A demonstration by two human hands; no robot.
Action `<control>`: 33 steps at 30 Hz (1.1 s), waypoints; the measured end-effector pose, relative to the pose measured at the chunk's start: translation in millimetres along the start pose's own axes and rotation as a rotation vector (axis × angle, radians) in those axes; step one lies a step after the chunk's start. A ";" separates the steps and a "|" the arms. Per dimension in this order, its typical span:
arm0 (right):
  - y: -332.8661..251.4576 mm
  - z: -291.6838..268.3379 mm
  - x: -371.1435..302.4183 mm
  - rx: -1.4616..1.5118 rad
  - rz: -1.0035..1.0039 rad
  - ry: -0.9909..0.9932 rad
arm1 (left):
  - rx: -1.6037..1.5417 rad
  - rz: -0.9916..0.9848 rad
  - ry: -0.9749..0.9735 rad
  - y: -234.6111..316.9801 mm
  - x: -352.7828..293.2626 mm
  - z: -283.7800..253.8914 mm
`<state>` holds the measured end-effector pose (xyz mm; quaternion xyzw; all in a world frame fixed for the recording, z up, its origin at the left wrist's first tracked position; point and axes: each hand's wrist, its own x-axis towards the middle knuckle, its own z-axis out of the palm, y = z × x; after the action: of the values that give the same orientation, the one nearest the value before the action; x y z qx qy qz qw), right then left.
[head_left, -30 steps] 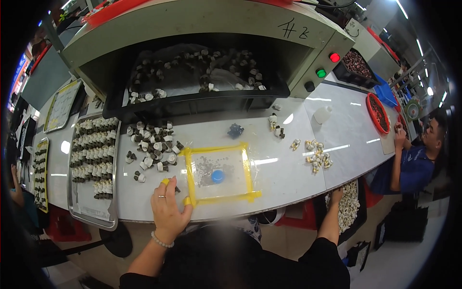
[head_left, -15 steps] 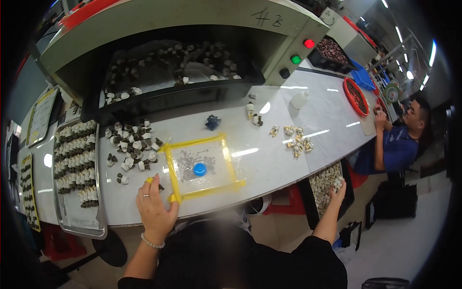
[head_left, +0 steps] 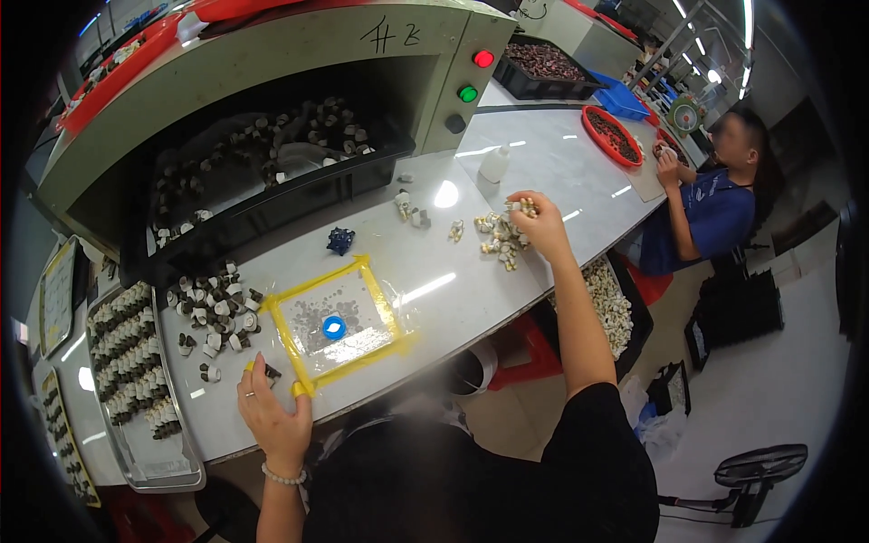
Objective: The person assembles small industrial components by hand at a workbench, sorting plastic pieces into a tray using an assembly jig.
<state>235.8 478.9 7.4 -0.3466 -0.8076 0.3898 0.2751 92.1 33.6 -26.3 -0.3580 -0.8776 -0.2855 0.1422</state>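
Observation:
My right hand (head_left: 541,228) is closed around several small white-and-yellowish parts (head_left: 525,208), just over a loose pile of the same parts (head_left: 498,237) on the white table. My left hand (head_left: 274,421) rests at the table's front edge, fingers apart, with a small dark piece (head_left: 272,371) beside its index fingertip. Right of it lies a clear sheet framed in yellow tape (head_left: 367,357), with grey spots and a round blue cap (head_left: 334,327). Beyond the left hand is a heap of white-and-dark parts (head_left: 217,308).
A metal tray (head_left: 127,380) with rows of parts stands at left. A black bin (head_left: 272,195) sits in the machine opening (head_left: 362,81). A spiky dark-blue object (head_left: 341,240) and white bottle (head_left: 495,165) stand on the table. A parts crate (head_left: 608,308) is below; a co-worker (head_left: 724,199) sits right.
My right hand has risen from the crate below the table to the pile on the tabletop, carrying white parts. My left hand stays near the taped sheet. The view has shifted to the right.

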 end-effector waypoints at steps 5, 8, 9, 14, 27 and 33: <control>-29.7 32.2 -10.3 -0.412 -0.092 -0.041 | -0.038 -0.017 -0.052 2.8 3.4 3.1; -37.9 35.2 -13.8 -0.454 -0.103 -0.117 | -0.034 -0.014 -0.055 -1.0 -0.3 5.0; -38.8 32.1 -14.8 -0.411 -0.180 -0.111 | -0.031 -0.027 -0.041 -1.9 -1.4 6.0; -21.1 -27.7 -29.3 -0.189 -0.201 0.144 | -0.052 -0.015 -0.029 -4.9 -1.9 5.5; 243.4 -74.8 -157.5 -0.625 0.939 0.181 | -0.007 -0.041 -0.087 -7.6 -1.2 8.3; 279.0 -54.9 -136.4 -0.434 0.808 0.162 | 0.011 -0.036 -0.074 -1.7 -0.7 5.8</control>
<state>454.4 524.6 -215.3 -0.7124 -0.6466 0.2592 0.0845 91.1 35.7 -31.9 -0.3518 -0.8900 -0.2696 0.1066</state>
